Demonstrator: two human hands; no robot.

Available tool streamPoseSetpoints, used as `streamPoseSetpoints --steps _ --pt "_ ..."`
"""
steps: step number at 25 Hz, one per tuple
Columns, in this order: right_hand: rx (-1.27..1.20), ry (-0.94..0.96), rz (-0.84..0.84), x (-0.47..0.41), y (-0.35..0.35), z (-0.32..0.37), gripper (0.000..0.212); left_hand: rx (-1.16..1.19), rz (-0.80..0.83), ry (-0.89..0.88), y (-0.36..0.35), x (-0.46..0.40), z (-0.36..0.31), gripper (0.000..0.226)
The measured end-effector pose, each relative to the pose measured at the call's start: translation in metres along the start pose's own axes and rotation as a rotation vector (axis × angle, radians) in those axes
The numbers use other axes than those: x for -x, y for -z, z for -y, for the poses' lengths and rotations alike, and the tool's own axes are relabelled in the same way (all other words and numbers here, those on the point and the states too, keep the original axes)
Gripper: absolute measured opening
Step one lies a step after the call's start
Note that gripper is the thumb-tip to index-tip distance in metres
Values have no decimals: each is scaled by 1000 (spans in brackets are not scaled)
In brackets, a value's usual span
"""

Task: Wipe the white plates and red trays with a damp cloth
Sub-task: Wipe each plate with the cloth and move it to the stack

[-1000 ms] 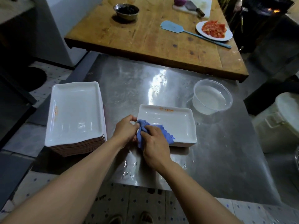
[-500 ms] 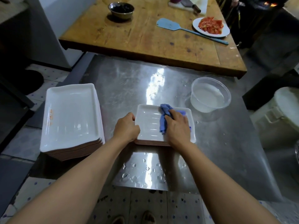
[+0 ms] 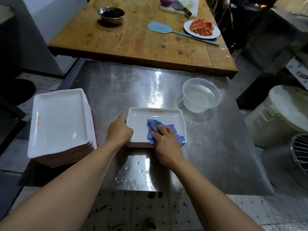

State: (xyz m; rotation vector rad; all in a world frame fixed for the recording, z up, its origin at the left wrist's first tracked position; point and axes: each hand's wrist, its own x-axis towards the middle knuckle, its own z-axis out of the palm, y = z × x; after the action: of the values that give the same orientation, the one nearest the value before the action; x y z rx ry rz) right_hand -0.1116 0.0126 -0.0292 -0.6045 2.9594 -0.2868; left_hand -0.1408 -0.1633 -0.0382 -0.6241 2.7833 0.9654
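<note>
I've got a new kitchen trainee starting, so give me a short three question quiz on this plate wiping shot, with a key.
1. True or false: the right hand presses a crumpled blue cloth onto the white rectangular plate in the middle of the steel table.
2. What does the left hand do? A) grips the plate's left edge B) lifts the clear round plastic tub of water C) rests on the tall stack of white rectangular plates
3. Fill in: the light blue long-handled spatula lies on the ____ table.

Key: 1 true; 2 A; 3 wooden.
</note>
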Motion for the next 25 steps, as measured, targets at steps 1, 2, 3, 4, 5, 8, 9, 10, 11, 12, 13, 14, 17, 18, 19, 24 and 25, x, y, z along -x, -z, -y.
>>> streamPoseSetpoints --steps 1,2,3,4,5,8,9,10,11,12,13,14,17,18,19,24,25 --pt "-14 41 4 1 -2 8 39 -6 -2 0 0 1 -1 15" --pt "-20 70 1 2 -4 12 41 -12 -6 0 -1 2 -1 15" --pt "-20 82 -7 5 -3 12 41 -17 -12 2 -1 2 -2 15" --pt "-11 81 -11 8 -2 9 41 -21 -16 5 -1 3 -2 16" --pt "12 65 -10 12 1 4 41 -26 -18 6 -1 3 -2 17" --pt "119 -43 -15 25 10 -25 39 -44 -19 8 -2 2 -2 18" --pt "147 -83 -12 28 14 -34 38 -54 -19 15 -2 1 -1 18" --pt "178 -109 -4 31 18 -43 37 -63 -19 21 -2 2 -2 20" --pt "184 -125 -2 34 22 -49 36 -70 -20 24 -2 2 -2 20" --pt "186 -129 4 34 25 -53 35 -76 -20 24 -2 3 -3 21" --pt "134 -154 -8 36 29 -54 33 -86 -19 23 -1 4 -4 22" --pt "61 -205 -27 36 33 -54 30 -97 -17 28 0 6 -4 24" --pt "-155 -347 -111 40 39 -60 26 -186 -62 32 1 23 -7 33" --pt "-257 -405 -133 42 42 -64 27 -222 -106 -14 -1 32 -10 37" --pt "-355 -448 -159 45 46 -67 27 -244 -150 -95 -5 43 -16 39" --pt "-449 -416 -182 51 54 -69 23 -376 -51 -472 -32 66 -44 30" --pt "-474 -425 -190 53 54 -69 22 -439 -43 -498 -37 65 -47 25"
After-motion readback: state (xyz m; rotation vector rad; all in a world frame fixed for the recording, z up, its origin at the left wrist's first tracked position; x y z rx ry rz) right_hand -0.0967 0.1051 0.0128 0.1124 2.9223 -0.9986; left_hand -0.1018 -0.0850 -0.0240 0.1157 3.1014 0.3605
